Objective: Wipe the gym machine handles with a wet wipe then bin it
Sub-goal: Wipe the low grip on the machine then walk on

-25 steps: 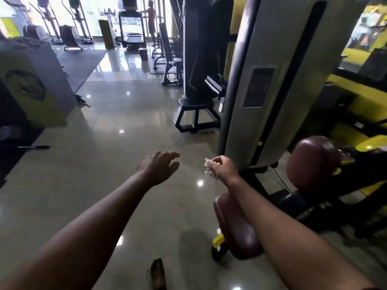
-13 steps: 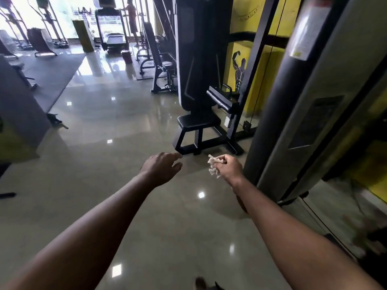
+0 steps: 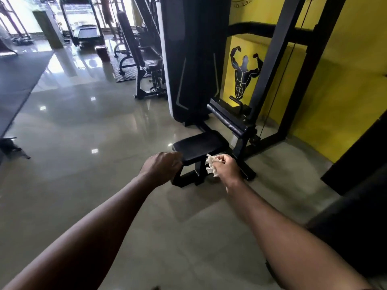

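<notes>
Both hands reach forward over a glossy tiled floor (image 3: pixel 83 143), two bare forearms in view. Left hand (image 3: pixel 161 168) is curled into a loose fist, back up, with nothing seen in it; in the picture it overlaps the near corner of a seat (image 3: pixel 200 146), though I cannot tell whether it touches. Right hand (image 3: pixel 227 167) pinches one crumpled white wipe (image 3: pixel 211 167) between thumb and fingers, the wipe sticking out toward the left hand, just beside the seat's front edge in the view.

One black padded seat stands on a black frame. Behind it sits one long black pad (image 3: pixel 228 120), lying across and tilted. One tall black housing (image 3: pixel 188 59) rises behind the seat, and one thin cable (image 3: pixel 282 80) runs down beside a black upright. No machine handles show clearly.

On the right is a yellow wall (image 3: pixel 345 80) with one black muscle figure (image 3: pixel 244 74) painted on it, arms flexed.

Farther back stand one bench machine (image 3: pixel 144 65) on a ribbed mat and one treadmill (image 3: pixel 85 32) near bright windows. One small brown cylinder (image 3: pixel 102 53) stands on the floor between them; it may be a container, but its contents cannot be seen. One dark mat (image 3: pixel 16 80) covers the floor at left.
</notes>
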